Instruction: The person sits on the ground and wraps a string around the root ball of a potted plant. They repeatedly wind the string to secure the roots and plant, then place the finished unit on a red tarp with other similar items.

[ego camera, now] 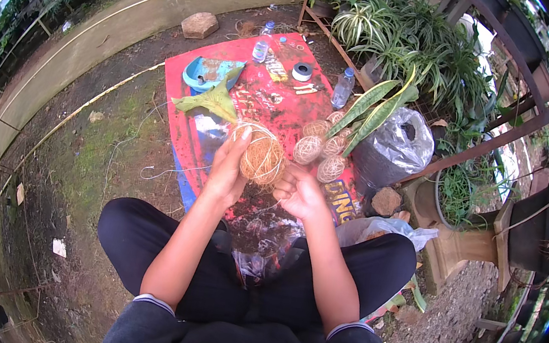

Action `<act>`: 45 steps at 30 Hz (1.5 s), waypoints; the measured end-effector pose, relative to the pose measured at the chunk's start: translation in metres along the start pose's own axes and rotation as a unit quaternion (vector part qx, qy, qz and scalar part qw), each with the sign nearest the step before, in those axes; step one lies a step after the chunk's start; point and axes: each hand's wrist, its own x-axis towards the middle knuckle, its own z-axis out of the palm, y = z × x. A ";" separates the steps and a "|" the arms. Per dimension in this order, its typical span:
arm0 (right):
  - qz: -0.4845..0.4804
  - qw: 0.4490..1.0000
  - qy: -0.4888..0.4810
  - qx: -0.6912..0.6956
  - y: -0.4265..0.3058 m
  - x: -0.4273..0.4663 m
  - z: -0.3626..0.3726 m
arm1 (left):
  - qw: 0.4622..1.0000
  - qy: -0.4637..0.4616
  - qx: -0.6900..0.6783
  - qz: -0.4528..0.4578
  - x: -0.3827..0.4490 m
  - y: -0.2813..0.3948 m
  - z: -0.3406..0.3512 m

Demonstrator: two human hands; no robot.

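Note:
A ball of brown coconut fibre (265, 156), bound with white string, rests in my left hand (227, 168), whose thumb lies along its upper left side. From the ball's top a broad yellow-green leaf (214, 100) sticks out away from me. At the ball's lower right, the fingers of my right hand (300, 191) are curled together, with a thin strand running from them; it looks like string. Loose white string (174, 168) trails left of the ball. Several string-wrapped balls (308, 149) lie to the right, beside long yellow-edged snake plant leaves (382, 112).
A red printed plastic sheet (189, 73) covers the ground, scattered with soil. On it are a blue scoop (213, 72), a roll of tape (302, 71) and a water bottle (262, 44). Another bottle (342, 88) and a clear plastic roll (396, 143) stand right, near a metal rack (487, 151).

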 end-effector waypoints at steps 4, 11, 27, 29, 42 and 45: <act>0.090 0.934 0.043 -0.342 0.022 -0.005 0.000 | 0.995 0.069 -0.027 0.072 0.009 0.012 -0.001; 0.090 0.926 0.082 -0.357 0.026 -0.003 -0.007 | 0.991 0.105 0.009 0.084 0.012 0.025 -0.014; 0.206 0.830 -0.157 -0.494 0.051 -0.023 0.013 | 0.971 0.055 0.046 0.227 0.009 -0.003 0.007; 0.192 0.815 -0.157 -0.523 0.049 -0.023 0.016 | 0.972 0.046 0.015 0.228 0.012 -0.005 0.002; -0.073 0.777 -0.265 -0.566 0.014 -0.104 0.105 | 0.965 0.069 0.022 0.251 0.022 0.004 -0.019; -0.141 0.861 -0.256 -0.416 0.007 -0.104 0.097 | 0.961 0.091 0.001 0.263 0.023 0.000 -0.023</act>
